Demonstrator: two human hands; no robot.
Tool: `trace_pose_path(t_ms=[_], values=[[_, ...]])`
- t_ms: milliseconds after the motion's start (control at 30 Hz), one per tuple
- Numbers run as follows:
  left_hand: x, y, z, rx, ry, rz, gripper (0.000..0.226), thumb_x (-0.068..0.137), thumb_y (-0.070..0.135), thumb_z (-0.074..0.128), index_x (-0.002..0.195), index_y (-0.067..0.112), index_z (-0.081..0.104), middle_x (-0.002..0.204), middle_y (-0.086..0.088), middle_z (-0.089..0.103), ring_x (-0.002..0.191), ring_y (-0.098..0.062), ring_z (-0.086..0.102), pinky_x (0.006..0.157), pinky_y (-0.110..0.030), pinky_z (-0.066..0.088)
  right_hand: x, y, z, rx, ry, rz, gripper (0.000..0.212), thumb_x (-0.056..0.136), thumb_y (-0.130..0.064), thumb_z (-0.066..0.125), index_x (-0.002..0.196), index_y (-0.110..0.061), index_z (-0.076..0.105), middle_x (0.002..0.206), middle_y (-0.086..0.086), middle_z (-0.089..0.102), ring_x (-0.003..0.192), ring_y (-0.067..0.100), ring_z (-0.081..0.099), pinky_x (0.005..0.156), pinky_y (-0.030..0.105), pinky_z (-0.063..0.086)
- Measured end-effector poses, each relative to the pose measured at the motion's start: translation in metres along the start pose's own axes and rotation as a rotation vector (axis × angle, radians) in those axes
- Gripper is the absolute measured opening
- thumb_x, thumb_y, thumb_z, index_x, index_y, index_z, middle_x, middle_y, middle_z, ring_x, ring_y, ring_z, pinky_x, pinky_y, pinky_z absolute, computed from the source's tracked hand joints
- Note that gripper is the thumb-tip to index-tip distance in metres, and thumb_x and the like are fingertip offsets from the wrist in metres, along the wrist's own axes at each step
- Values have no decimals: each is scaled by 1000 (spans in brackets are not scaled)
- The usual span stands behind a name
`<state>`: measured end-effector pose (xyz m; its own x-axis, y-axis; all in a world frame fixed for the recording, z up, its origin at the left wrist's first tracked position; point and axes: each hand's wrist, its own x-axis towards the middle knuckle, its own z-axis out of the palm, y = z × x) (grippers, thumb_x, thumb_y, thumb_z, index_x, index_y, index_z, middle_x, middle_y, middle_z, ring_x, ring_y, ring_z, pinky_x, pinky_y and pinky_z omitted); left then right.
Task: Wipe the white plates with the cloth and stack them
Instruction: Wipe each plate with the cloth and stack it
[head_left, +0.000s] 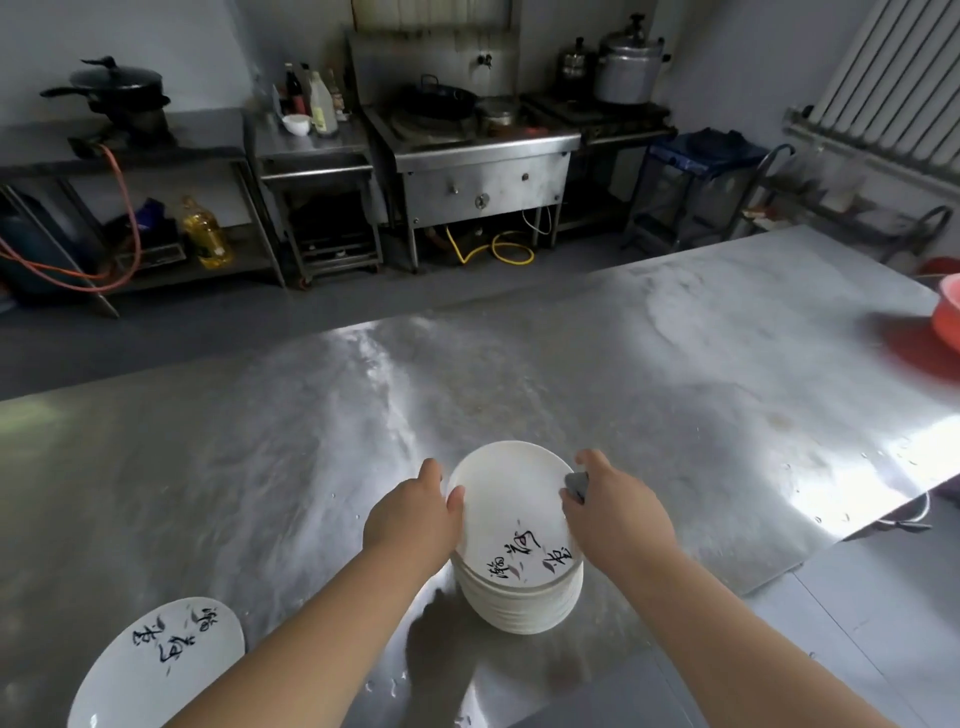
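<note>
Nearest, a lone white plate (156, 665) lies flat, well left of the left hand (413, 519). That hand grips the left rim of the top plate (511, 499) on the plate stack (519, 603). Right hand (615, 506) pinches a grey cloth (576, 486) against the right rim. Judgement: plate between both hands, equally near. Red basin (948, 317) far right, contents unseen.

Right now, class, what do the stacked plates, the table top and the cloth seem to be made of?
Stacked plates: probably glazed ceramic, glossy white with black brushed lettering. Table top: likely stainless steel, grey sheet throwing glare. Cloth: grey, mostly hidden under the right hand; material unclear.
</note>
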<state>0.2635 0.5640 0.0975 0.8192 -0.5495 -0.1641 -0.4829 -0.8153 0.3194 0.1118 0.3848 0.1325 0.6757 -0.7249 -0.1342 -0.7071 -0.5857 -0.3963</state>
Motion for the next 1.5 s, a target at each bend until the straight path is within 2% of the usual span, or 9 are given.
trace_pose_path(t_ms=[167,233,400,567,800,1100,1267,1367,1500], values=[[-28,-98,-19,-30,46,-130,37,105,60,38,119,29,49,84,8,61,75,-20,59,62,-32,41,-15,-90,17,132,-81,-200,26,93,-43,61,116,-31,56,69,-15,60,61,8,55,51,27,41],[-45,-153,-26,-11,37,-235,36,104,59,42,116,27,55,96,3,69,88,-25,65,68,-32,42,-27,-133,42,173,-152,-273,17,92,-40,60,105,-30,56,65,-17,61,60,1,54,51,24,42],[-109,-286,-36,-51,20,-505,35,104,52,49,123,23,58,122,-4,72,111,-31,68,79,-36,47,-65,-215,135,125,-415,-344,15,92,-42,57,103,-31,59,87,-10,63,64,5,54,45,21,35],[-160,-361,-24,-95,-43,-673,40,103,55,49,120,19,56,119,-5,71,106,-30,68,87,-42,57,-93,-251,226,91,-623,-294,27,93,-41,59,116,-28,61,109,-10,67,93,16,62,72,27,45],[-165,-389,9,-215,-126,-628,37,104,46,56,125,16,47,119,-8,69,108,-32,67,82,-40,53,-114,-265,288,21,-636,-203,24,88,-43,65,109,-35,55,81,-20,56,73,1,53,54,21,38],[-158,-409,18,-558,-177,-636,27,101,24,58,125,19,46,118,-6,65,100,-27,62,77,-34,47,-130,-264,300,156,-625,-41,22,88,-34,64,104,-31,50,89,-7,67,80,12,63,61,29,46],[-165,-404,-31,-1085,-86,-593,24,99,18,53,120,28,53,118,-3,70,102,-22,66,76,-39,57,-147,-284,261,246,-599,-38,31,89,-45,68,110,-30,51,92,-7,67,79,9,65,60,28,46],[-169,-395,-78,-1339,12,-555,30,87,33,56,112,44,67,104,1,77,91,-27,72,63,-39,51,-157,-313,214,432,-521,27,41,86,-49,67,110,-34,37,77,5,73,58,25,71,46,36,53],[-173,-385,-131,-1469,97,-451,32,90,43,52,114,51,72,111,7,78,101,-26,76,66,-42,61,-167,-365,144,632,-472,-82,30,87,-26,57,101,-41,36,74,22,71,41,35,62,38,42,49]])
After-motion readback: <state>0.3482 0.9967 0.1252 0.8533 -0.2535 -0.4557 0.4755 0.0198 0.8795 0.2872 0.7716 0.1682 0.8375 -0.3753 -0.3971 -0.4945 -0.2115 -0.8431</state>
